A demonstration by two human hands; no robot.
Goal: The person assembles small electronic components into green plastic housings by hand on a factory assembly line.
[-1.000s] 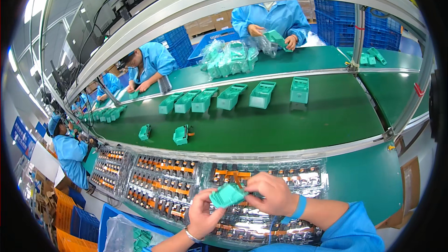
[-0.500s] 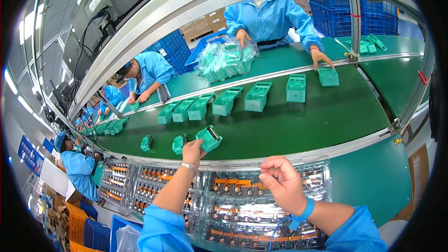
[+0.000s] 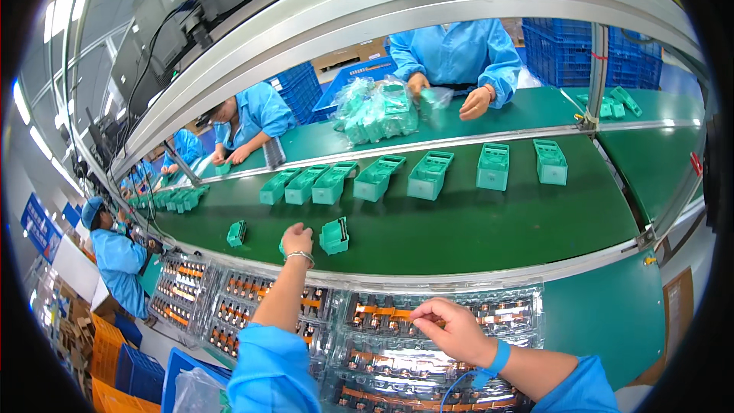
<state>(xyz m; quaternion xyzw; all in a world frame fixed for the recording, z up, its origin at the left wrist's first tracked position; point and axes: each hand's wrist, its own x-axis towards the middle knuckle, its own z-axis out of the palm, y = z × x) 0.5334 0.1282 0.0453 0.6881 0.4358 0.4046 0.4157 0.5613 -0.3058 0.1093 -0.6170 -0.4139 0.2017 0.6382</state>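
Observation:
On the belt, my left hand [image 3: 297, 240] is closed over a small green plastic housing [image 3: 283, 247], which it mostly hides. Just right of it, apart from the hand, stands another green housing [image 3: 334, 236] with a dark part along one edge. A third small housing [image 3: 237, 234] sits farther left. My right hand [image 3: 453, 329], with a blue band at the wrist, is over the clear tray [image 3: 428, 344]. Its thumb and forefinger are pinched at the end of an orange strip [image 3: 382, 311]; whether they hold anything is unclear.
Larger green housings [image 3: 430, 176] stand in a row along the far side of the green belt [image 3: 474, 237]. Across it, a person in blue works beside bagged green parts [image 3: 375, 115]. More clear trays [image 3: 183, 287] lie left. A metal frame [image 3: 382, 0] spans overhead.
My left hand has let go of one green housing and moved left onto another. The right hand has lowered to the tray. Across the belt, the person has released the rightmost housing and drawn back.

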